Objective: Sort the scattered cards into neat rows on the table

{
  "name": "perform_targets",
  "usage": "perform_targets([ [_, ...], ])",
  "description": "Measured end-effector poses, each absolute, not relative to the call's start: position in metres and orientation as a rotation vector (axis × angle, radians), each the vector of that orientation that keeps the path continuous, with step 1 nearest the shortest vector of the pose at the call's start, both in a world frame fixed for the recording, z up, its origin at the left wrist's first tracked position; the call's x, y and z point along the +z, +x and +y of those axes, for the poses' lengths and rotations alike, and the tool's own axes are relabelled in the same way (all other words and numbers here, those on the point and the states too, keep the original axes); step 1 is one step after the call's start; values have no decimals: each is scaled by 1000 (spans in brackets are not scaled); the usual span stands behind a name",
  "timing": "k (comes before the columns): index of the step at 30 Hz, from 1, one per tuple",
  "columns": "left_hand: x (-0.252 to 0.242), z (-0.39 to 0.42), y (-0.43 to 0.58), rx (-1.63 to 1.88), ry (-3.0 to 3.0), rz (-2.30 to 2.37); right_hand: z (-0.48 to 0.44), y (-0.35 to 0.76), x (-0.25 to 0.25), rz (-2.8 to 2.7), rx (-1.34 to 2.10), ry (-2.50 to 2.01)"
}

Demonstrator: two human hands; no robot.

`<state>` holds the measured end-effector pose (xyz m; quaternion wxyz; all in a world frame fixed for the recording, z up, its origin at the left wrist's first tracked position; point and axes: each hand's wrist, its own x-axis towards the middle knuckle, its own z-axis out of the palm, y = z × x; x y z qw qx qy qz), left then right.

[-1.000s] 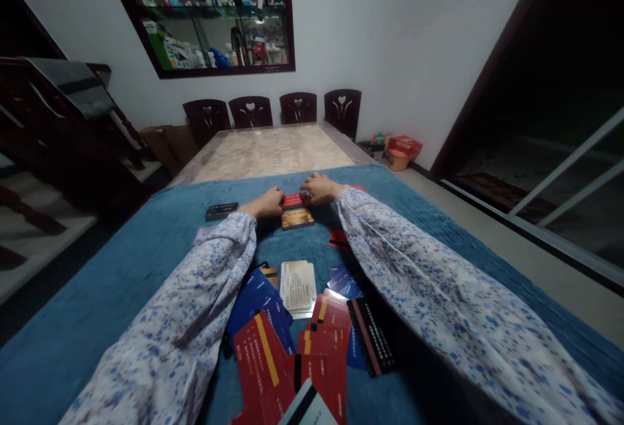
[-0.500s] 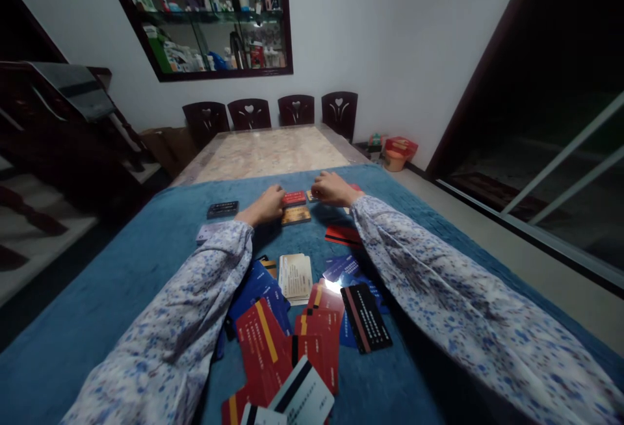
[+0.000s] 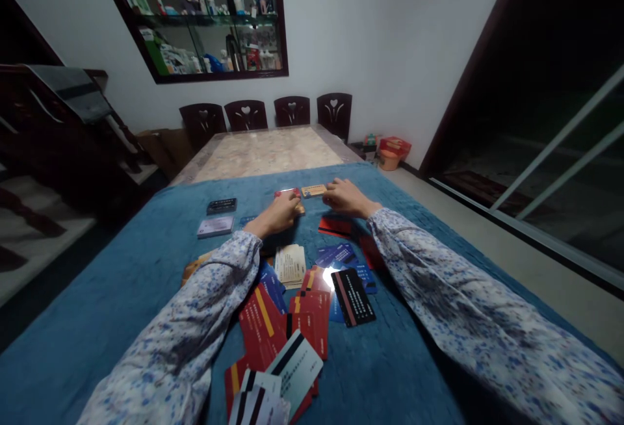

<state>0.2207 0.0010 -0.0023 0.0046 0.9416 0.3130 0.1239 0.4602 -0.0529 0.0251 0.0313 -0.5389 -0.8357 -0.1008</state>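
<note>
Both my arms in flowered sleeves reach far over a blue cloth (image 3: 107,295). My left hand (image 3: 280,214) is curled, its fingers pinching a red card (image 3: 287,193) at the far side of the cloth. My right hand (image 3: 347,197) lies knuckles up with fingers bent, its fingertips just right of a tan card (image 3: 313,190); whether they touch it I cannot tell. A red card (image 3: 336,226) lies under my right wrist. A heap of red, blue, black and white cards (image 3: 302,301) is spread between my forearms.
A black card (image 3: 221,205) and a pale card (image 3: 215,226) lie at the left on the cloth. Beyond it the bare marble tabletop (image 3: 266,151) runs to several dark chairs (image 3: 266,113). A glass wall cabinet (image 3: 205,15) hangs above. A sliding glass door (image 3: 560,178) is at the right.
My hands have pulled back toward me and apart. The left hand now pinches the red card; the tan card has shifted out to the right, beside my right fingertips. The view has tilted down.
</note>
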Motion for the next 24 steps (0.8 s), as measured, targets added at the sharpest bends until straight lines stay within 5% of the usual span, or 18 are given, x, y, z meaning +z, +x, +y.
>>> perform_targets([
  [24, -16, -58, 270, 125, 2993, 878, -124, 490, -10, -2478, -173, -1711],
])
